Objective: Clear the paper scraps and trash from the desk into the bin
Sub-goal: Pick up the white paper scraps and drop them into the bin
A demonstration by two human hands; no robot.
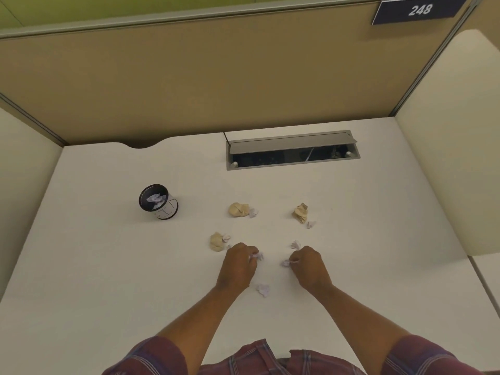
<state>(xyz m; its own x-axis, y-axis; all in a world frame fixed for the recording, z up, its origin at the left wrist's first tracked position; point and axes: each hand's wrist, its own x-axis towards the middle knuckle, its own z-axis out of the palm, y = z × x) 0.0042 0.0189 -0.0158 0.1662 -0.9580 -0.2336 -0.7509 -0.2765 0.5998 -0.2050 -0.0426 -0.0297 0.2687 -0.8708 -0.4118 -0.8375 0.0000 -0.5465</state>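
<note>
White scraps and tan paper balls lie scattered on the worktop (108, 266). The left hand (238, 263) is curled, its fingertips pinched on a small white scrap (257, 256) that sits at the worktop surface. The right hand (308, 266) is curled the same way, its fingertips closed on another white scrap (286, 263). The two hands are near each other, apart, with bare worktop between them.

A loose white scrap (263, 289) lies between the wrists, closer to the person. Another white scrap (296, 244) lies just beyond the right hand. A tan ball (217, 241) sits just beyond and left of the left hand, with a white bit (225, 238) touching its right side. Farther out, a second tan ball (238, 210) has a white bit (253, 212) beside it, and a third tan ball (301, 212) lies to the right with a white bit (311, 224) near it.

The bin (159, 203), a small dark-rimmed round cup, stands upright well to the left of the balls, with white paper already inside. Behind the scraps, a cable hatch (293, 150) in the worktop stands open. A tan partition (189, 77) backs the worktop, carrying a plate (419, 9) marked 248. Plaid sleeves (151, 358) show at the lower edge.
</note>
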